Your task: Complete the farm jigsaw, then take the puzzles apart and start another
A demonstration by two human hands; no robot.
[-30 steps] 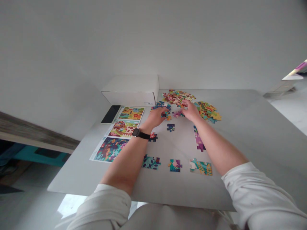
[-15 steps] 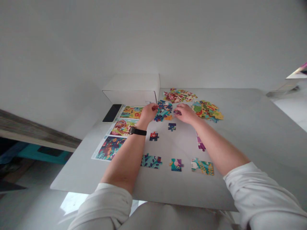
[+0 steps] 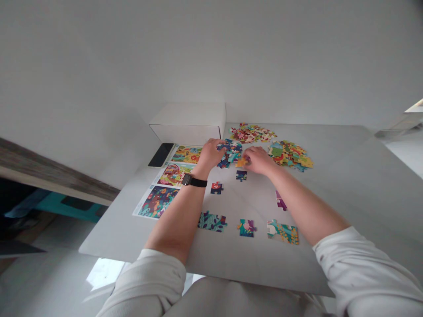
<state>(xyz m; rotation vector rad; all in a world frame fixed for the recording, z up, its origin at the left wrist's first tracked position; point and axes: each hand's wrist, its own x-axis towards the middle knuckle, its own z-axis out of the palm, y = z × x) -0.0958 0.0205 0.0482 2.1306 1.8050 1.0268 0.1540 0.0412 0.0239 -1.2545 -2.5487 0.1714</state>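
Both my hands reach to a heap of blue and teal puzzle pieces (image 3: 231, 152) at the far middle of the white table (image 3: 346, 185). My left hand (image 3: 211, 154), with a black watch on the wrist, rests curled at the heap's left edge. My right hand (image 3: 257, 159) lies at its right edge, fingers pinched on an orange puzzle piece (image 3: 242, 162). Loose pieces lie nearer me: a blue one (image 3: 241, 175), a red-and-navy one (image 3: 217, 188), a purple one (image 3: 280, 201), and joined clusters (image 3: 212, 221) (image 3: 246, 228) (image 3: 283, 232).
Two more heaps of pieces lie at the back, reddish (image 3: 251, 132) and yellow-orange (image 3: 290, 154). A white box (image 3: 188, 123) stands at the back left, a black phone (image 3: 161, 154) beside it. Three picture sheets (image 3: 172, 176) lie along the table's left edge.
Both hands have drawn back from the far reddish heap to the blue heap. My right hand now pinches an orange piece. The view has shifted a little to the left.
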